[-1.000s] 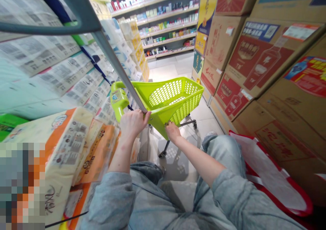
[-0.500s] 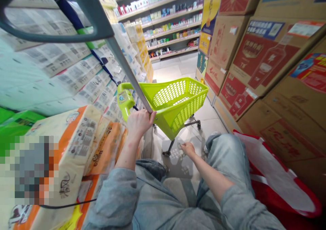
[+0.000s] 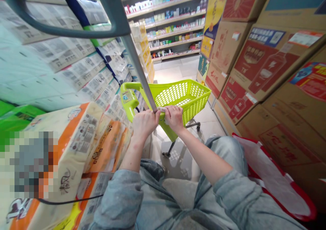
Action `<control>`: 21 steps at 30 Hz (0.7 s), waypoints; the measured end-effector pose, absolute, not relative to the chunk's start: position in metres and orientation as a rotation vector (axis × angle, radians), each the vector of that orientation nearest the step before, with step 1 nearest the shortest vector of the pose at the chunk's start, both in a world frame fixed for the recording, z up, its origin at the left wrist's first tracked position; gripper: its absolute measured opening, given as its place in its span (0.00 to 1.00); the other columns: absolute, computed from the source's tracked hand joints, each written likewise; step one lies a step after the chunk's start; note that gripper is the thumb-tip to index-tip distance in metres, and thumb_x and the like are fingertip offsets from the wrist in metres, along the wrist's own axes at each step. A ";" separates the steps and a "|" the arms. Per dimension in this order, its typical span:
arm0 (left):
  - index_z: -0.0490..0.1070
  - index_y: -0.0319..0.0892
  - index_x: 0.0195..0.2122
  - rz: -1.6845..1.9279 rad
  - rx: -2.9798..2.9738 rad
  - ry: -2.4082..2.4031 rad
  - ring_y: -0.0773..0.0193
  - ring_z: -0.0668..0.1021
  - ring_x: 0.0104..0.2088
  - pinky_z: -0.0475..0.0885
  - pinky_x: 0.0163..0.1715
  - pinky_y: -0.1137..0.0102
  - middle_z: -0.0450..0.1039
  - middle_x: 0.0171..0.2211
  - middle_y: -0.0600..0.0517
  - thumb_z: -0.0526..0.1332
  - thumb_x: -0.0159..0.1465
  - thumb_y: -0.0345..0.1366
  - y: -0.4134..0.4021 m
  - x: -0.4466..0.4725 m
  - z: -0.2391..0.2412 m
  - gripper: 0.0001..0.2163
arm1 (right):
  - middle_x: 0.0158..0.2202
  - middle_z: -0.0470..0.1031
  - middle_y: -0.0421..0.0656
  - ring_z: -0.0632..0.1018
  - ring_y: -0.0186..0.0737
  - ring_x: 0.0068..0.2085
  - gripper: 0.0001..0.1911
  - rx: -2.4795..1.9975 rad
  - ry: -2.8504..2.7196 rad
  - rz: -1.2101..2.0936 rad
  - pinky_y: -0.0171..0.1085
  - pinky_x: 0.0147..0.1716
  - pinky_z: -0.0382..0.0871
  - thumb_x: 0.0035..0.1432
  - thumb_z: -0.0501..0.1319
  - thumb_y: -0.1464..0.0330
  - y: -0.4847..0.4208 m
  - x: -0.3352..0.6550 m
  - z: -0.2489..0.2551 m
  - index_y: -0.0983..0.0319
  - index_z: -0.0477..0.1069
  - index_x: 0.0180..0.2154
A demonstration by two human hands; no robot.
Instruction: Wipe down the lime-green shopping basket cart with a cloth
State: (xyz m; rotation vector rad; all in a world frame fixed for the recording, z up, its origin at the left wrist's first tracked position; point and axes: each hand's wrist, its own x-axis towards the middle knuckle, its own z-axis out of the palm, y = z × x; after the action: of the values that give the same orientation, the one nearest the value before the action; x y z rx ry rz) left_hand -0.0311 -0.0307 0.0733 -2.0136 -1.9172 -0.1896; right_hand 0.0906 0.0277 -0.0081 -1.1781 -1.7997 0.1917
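A lime-green shopping cart [image 3: 196,102] with a perforated basket stands in front of me. My left hand [image 3: 145,123] is closed over the basket's near rim, right at the foot of a grey metal pole [image 3: 141,72] that rises from it. Beside it, on the same rim, my right hand [image 3: 174,118] is pressed down with its fingers bent over a small pale cloth-like piece [image 3: 165,116], mostly hidden under them. A large grey-blue loop handle [image 3: 76,31] tops the pole, close to the camera. No goods show inside the basket.
Wrapped tissue packs [image 3: 76,138] are stacked along the left. Cardboard boxes [image 3: 267,60] form a wall on the right, with a red-edged bag [image 3: 270,165] by my knee. Shelves of small products [image 3: 175,29] cross the aisle's far end. A black cable [image 3: 71,201] runs at lower left.
My right hand has risen from low beside the cart to its near rim, next to my left hand, bringing the pale piece with it. My left hand stays on the rim.
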 end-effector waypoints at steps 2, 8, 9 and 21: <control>0.76 0.35 0.32 -0.212 -2.029 -1.916 0.54 0.78 0.33 0.64 0.30 0.67 0.76 0.30 0.39 0.38 0.68 0.47 -0.032 -0.031 0.072 0.29 | 0.36 0.75 0.43 0.70 0.39 0.42 0.16 -1.207 -1.868 0.098 0.42 0.54 0.49 0.66 0.46 0.66 0.034 0.091 -0.012 0.62 0.71 0.36; 0.75 0.34 0.33 -0.258 -2.070 -1.884 0.53 0.78 0.34 0.64 0.31 0.66 0.75 0.30 0.40 0.38 0.68 0.46 -0.033 -0.031 0.071 0.28 | 0.32 0.75 0.42 0.70 0.39 0.39 0.20 -1.239 -1.945 -0.014 0.40 0.51 0.50 0.67 0.42 0.68 0.057 0.108 -0.028 0.61 0.71 0.36; 0.75 0.34 0.33 -0.262 -2.069 -1.888 0.53 0.78 0.34 0.64 0.31 0.66 0.75 0.30 0.40 0.39 0.68 0.45 -0.033 -0.030 0.071 0.28 | 0.32 0.75 0.42 0.70 0.39 0.39 0.20 -1.270 -1.937 -0.010 0.39 0.50 0.51 0.66 0.41 0.68 0.061 0.113 -0.030 0.61 0.71 0.36; 0.76 0.32 0.34 -0.386 -2.119 -1.929 0.55 0.78 0.35 0.65 0.33 0.65 0.75 0.31 0.38 0.42 0.68 0.42 -0.041 -0.016 0.070 0.25 | 0.28 0.73 0.44 0.71 0.41 0.36 0.19 -1.281 -1.961 0.024 0.41 0.49 0.57 0.65 0.41 0.68 0.058 0.121 -0.020 0.61 0.68 0.29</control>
State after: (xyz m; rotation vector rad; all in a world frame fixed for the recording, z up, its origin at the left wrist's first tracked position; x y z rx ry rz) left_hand -0.0158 -0.0413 0.0700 -2.1192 -1.9290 -0.3858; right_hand 0.1207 0.0576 -0.0199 -1.2806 -1.9611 0.0236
